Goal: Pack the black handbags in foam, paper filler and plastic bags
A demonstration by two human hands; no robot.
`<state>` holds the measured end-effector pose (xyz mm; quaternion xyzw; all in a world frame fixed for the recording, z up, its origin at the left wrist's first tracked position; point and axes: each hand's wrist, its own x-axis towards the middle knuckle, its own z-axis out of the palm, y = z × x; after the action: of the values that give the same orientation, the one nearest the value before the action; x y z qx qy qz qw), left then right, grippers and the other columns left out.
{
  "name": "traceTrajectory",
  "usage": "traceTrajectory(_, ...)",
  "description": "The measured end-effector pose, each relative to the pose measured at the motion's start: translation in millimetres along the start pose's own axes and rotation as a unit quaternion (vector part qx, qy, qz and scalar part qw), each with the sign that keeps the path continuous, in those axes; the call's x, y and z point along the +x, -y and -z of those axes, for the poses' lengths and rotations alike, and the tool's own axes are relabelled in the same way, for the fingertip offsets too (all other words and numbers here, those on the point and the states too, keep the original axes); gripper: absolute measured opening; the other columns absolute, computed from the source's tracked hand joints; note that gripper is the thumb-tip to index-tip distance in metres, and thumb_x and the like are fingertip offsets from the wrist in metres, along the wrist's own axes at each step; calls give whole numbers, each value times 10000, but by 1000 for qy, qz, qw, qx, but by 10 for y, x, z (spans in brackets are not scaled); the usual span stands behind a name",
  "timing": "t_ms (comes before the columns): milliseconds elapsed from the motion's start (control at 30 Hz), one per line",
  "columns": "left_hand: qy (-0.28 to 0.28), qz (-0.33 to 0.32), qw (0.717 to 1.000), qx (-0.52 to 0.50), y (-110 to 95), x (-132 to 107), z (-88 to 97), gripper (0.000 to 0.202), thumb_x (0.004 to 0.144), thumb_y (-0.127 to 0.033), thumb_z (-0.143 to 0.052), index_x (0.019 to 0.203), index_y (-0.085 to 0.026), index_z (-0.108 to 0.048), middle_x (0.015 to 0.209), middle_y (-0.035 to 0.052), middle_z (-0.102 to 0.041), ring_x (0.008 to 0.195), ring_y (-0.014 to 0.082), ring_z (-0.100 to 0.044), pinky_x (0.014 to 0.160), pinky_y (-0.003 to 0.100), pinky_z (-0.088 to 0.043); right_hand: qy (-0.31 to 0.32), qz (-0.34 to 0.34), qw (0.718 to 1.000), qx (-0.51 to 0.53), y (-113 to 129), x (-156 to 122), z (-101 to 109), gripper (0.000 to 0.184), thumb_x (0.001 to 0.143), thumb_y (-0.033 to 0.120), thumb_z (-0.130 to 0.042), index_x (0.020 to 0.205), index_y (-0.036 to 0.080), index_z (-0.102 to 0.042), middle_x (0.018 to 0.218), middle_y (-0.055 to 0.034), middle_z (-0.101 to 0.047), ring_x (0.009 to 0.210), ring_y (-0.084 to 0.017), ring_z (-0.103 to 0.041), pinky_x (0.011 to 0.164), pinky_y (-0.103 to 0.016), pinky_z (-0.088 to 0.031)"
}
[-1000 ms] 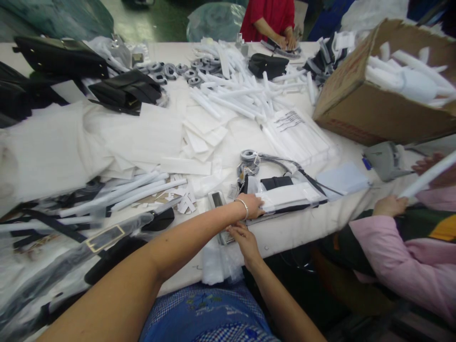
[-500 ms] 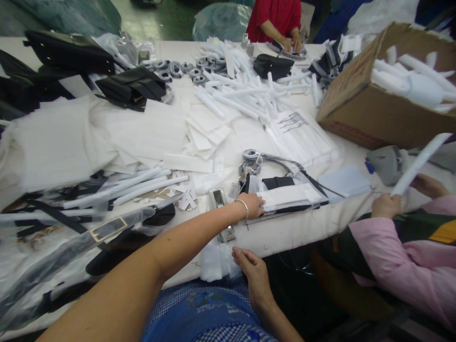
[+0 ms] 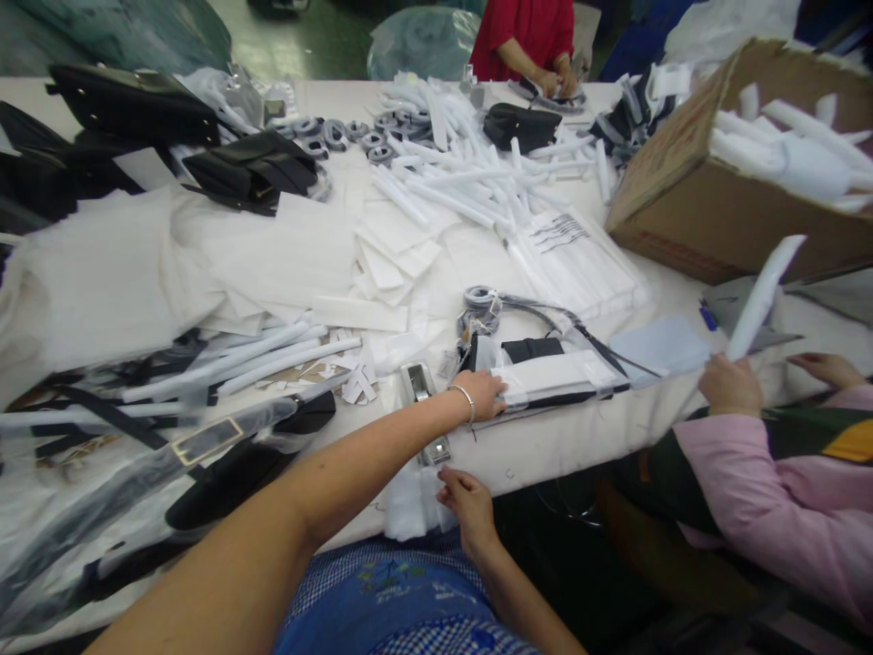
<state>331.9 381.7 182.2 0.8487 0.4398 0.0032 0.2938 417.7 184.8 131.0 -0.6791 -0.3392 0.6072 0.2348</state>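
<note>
My left hand (image 3: 483, 394), with a silver bangle at the wrist, lies with fingers flat on the near end of a white wrapped packet over a black strap (image 3: 556, 376) near the table's front edge. My right hand (image 3: 460, 496) is below the table edge, its fingers curled against a crumpled clear plastic bag (image 3: 413, 505) that hangs there. A metal buckle plate (image 3: 426, 409) lies between my two hands on the table.
A person in a pink sleeve (image 3: 764, 482) at the right holds a white foam strip (image 3: 757, 296). An open cardboard box (image 3: 723, 200) of white foam pieces stands at the right rear. White foam tubes (image 3: 450, 173), black bags (image 3: 252, 168) and straps cover the table. A person in red (image 3: 525, 32) works at the far side.
My right hand dropped from the buckle plate on the table edge to below the edge and now touches the plastic bag. The neighbour raised the white strip upright. My left hand stayed put.
</note>
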Motion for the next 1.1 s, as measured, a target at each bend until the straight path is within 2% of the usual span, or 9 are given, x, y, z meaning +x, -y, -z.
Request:
traceTrajectory(100, -19, 1, 1000, -1, -9, -26, -25, 341, 940, -364, -592, 1222, -173, -573, 1256, 98, -582, 1079, 245, -603, 903, 464, -516, 21, 57, 991, -115, 73, -11, 262, 494, 792, 619, -594, 700, 149, -712, 521, -21, -596, 500, -180, -580, 541, -309, -508)
traceTrajectory(200, -47, 6, 999, -8, -8, -62, -70, 344, 939, -355, -595, 1231, -176, -570, 1275, 100, -573, 1100, 252, -594, 918, 475, -508, 72, 147, 957, -240, 396, -81, 729, 371, 837, 516, -601, 752, 178, -727, 739, -79, -695, 692, -220, -642, 691, -331, -507)
traceTrajectory(267, -68, 11, 997, -16, -9, -95, -109, 353, 937, -345, -598, 1247, -180, -563, 1305, 102, -556, 1135, 263, -577, 945, 495, -490, 133, 205, 916, -318, 755, -81, 1059, 293, 876, 449, -580, 821, 205, -733, 877, -84, -710, 855, -231, -647, 823, -330, -475)
traceTrajectory(333, -89, 18, 996, -26, -19, -134, -154, 374, 936, -348, -598, 1270, -186, -552, 1346, 106, -531, 1186, 280, -548, 985, 525, -456, 198, 243, 864, -393, 1187, -4, 1323, 252, 897, 413, -571, 847, 222, -728, 898, -70, -702, 839, -210, -640, 793, -298, -461)
traceTrajectory(433, -112, 33, 992, -45, -46, -195, -227, 409, 950, -373, -563, 1322, -210, -517, 1415, 103, -498, 1303, 306, -456, 1042, 567, -391, 272, 275, 780, -492, 1841, 248, 1509, 233, 917, 397, -570, 847, 228, -715, 887, -53, -684, 825, -189, -628, 778, -271, -436)
traceTrajectory(600, -136, 50, 986, -79, -69, -254, -346, 458, 950, -388, -518, 1386, -271, -439, 1499, 36, -449, 1418, 274, -310, 1087, 585, -330, 336, 293, 654, -611, 2560, 807, 1366, 227, 907, 363, -585, 798, 202, -702, 811, -50, -666, 746, -182, -607, 702, -266, -398)
traceTrajectory(767, -152, 55, 981, -110, -47, -256, -409, 487, 941, -345, -514, 1412, -285, -404, 1516, 27, -426, 1436, 253, -283, 1101, 572, -301, 385, 285, 568, -670, 2774, 1324, 1079, 203, 843, 336, -630, 742, 176, -705, 772, -71, -667, 722, -196, -600, 673, -276, -372)
traceTrajectory(900, -161, 56, 976, -132, -39, -254, -418, 507, 932, -329, -522, 1420, -276, -396, 1517, 32, -425, 1434, 252, -287, 1107, 567, -286, 426, 250, 537, -683, 2829, 1537, 934, 156, 796, 313, -666, 743, 180, -727, 738, -59, -688, 700, -185, -603, 669, -268, -378)
traceTrajectory(1100, -165, 55, 971, -166, -27, -260, -415, 492, 927, -297, -523, 1406, -265, -415, 1515, 18, -428, 1443, 247, -264, 1131, 555, -247, 464, 145, 540, -687, 2894, 1497, 1004, 162, 769, 363, -704, 809, 220, -768, 644, 16, -684, 546, -117, -587, 511, -192, -376)
